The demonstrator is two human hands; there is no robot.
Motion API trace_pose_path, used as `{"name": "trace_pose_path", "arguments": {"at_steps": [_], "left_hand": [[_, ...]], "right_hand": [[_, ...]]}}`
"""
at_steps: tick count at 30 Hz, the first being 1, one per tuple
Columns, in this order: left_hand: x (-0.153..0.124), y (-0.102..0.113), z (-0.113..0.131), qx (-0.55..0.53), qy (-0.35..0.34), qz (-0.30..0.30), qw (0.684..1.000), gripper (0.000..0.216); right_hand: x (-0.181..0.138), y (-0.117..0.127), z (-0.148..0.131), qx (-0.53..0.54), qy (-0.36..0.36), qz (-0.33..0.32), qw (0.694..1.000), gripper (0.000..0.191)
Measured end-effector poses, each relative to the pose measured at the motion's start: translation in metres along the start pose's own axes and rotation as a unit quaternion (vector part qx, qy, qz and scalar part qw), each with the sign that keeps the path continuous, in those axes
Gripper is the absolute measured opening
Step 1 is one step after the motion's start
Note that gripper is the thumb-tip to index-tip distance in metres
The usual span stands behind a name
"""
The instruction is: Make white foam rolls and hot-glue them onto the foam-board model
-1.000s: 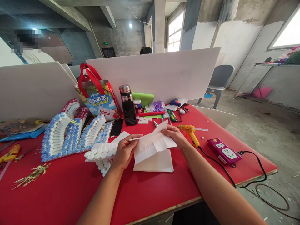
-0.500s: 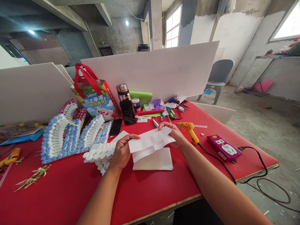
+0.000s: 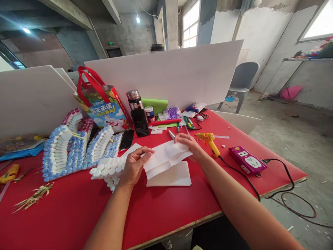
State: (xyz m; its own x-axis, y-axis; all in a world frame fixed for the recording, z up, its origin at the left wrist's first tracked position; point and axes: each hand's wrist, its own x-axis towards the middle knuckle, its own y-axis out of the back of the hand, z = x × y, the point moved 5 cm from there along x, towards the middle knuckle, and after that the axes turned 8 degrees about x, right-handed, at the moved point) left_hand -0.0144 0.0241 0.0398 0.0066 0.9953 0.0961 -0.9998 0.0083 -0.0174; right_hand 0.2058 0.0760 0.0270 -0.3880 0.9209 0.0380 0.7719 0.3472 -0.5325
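A folded white foam sheet [image 3: 166,158] is held between both hands just above the red table [image 3: 65,211]. My left hand [image 3: 134,166] pinches its left end with fingers closed. My right hand [image 3: 188,146] grips its right edge, fingers curled over the top. Under the sheet a second white piece [image 3: 174,177] lies flat on the table. A small white cluster of bottle caps [image 3: 109,170] sits right beside my left hand.
A large blue-and-white bottle-cap model [image 3: 75,146] stands at the left. A yellow glue gun [image 3: 209,140] and a purple power strip [image 3: 247,161] with cable lie at the right. A printed bag [image 3: 104,104], flask [image 3: 134,99], phones and small tools stand before white partition boards [image 3: 166,73].
The sheet has been lowered and flattened toward the table, and both hands moved down with it. The camera view has shifted slightly.
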Motion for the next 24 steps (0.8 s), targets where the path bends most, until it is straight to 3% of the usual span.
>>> {"name": "trace_pose_path", "arguments": {"at_steps": [2,7,11,16,20,24], "left_hand": [[0.001,0.0,-0.002,0.008,0.005,0.007,1.0,0.024],[0.001,0.0,-0.006,-0.05,0.048,0.005,0.998,0.052],[0.002,0.001,-0.009,-0.063,0.055,0.022,0.996,0.037],[0.005,0.002,-0.01,-0.019,-0.006,0.047,0.999,0.025],[0.005,0.004,-0.01,0.085,-0.043,0.08,0.992,0.024],[0.004,0.002,-0.01,0.129,-0.049,0.065,0.988,0.026]], "right_hand": [[0.0,-0.001,0.002,-0.007,0.004,-0.004,1.0,0.028],[0.003,0.0,0.002,0.034,0.027,0.008,0.999,0.049],[0.004,0.002,0.004,0.036,0.016,0.015,0.999,0.039],[0.005,0.002,0.01,0.038,0.019,0.002,0.999,0.022],[0.006,0.0,0.013,0.059,0.027,0.0,0.998,0.021],[0.005,-0.002,0.016,0.035,-0.016,0.0,0.999,0.031]]}}
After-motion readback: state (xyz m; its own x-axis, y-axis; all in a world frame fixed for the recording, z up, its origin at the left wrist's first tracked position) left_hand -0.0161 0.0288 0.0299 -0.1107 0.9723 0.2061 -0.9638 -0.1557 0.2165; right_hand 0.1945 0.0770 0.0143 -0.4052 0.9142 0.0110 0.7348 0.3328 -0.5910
